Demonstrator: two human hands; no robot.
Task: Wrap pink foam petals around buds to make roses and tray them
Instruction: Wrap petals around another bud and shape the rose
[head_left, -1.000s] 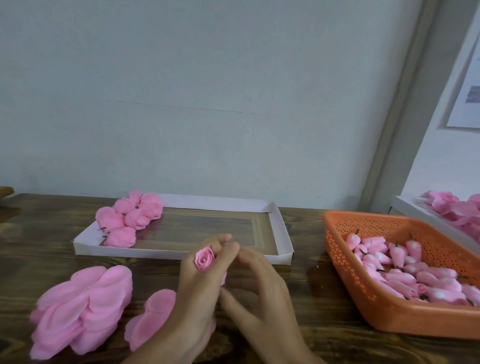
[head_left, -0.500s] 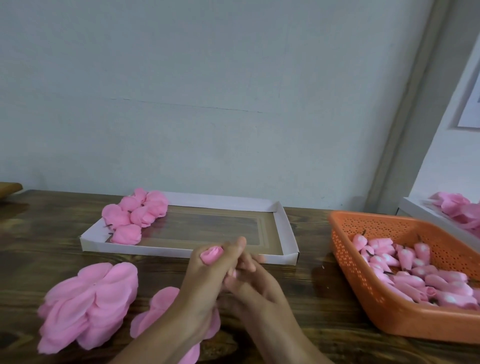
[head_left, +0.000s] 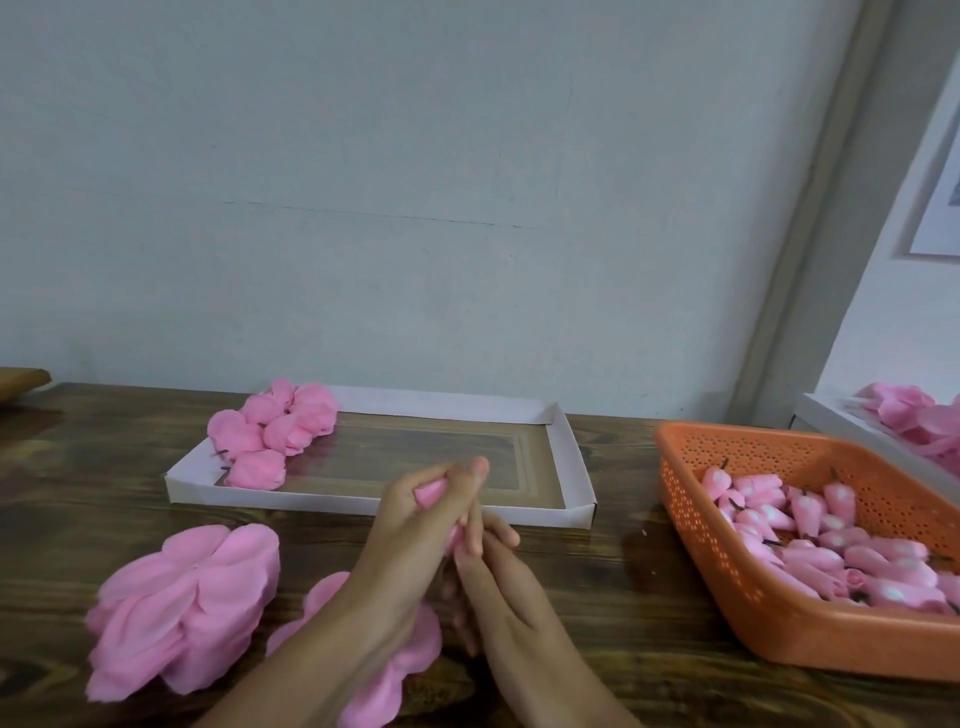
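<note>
My left hand (head_left: 410, 525) grips a pink foam rose (head_left: 431, 492) in front of the white tray (head_left: 363, 506); only the rose's tip shows between the fingers. My right hand (head_left: 498, 577) presses against it from the right, fingers curled on the rose's lower part. Several finished roses (head_left: 275, 431) lie in the tray's left end. A stack of pink petals (head_left: 182, 603) lies at the left on the wooden table (head_left: 597, 597), and a smaller petal pile (head_left: 410, 644) sits under my left forearm. An orange basket (head_left: 727, 587) at the right holds several buds (head_left: 831, 540).
A second white tray (head_left: 872, 441) with pink pieces stands at the far right behind the basket. A grey wall rises just behind the table. A wooden object (head_left: 21, 379) shows at the far left edge.
My left hand has closed over the rose, hiding its spiral face. My right hand has moved in against it. The view has shifted slightly to the left.
</note>
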